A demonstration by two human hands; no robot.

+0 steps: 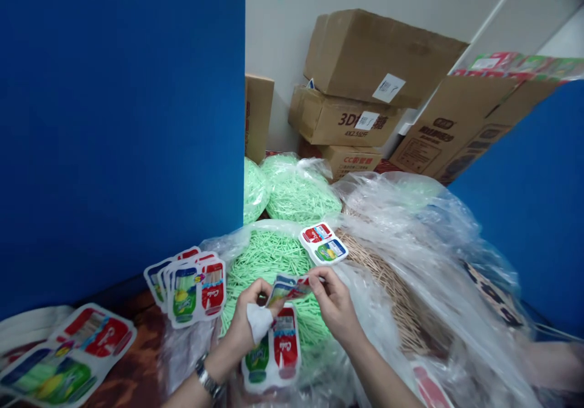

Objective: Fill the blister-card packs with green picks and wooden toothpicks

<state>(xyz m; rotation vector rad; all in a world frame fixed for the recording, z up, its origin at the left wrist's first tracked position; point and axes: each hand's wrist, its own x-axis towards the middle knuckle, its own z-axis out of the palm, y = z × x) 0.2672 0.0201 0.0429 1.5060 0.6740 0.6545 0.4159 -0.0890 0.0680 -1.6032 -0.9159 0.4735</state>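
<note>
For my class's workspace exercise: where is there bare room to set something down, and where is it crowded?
Reddish surface shows bare between the lower-left package and the fanned packages. Crowded around the left hand, right hand and held package: green straws, brown straws, clear plastic.

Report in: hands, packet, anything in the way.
Left hand and right hand gripping one printed packet. Packet held over green sticks. Second packet lies beneath, partly behind left hand; clear plastic sheeting bunched at right.
</note>
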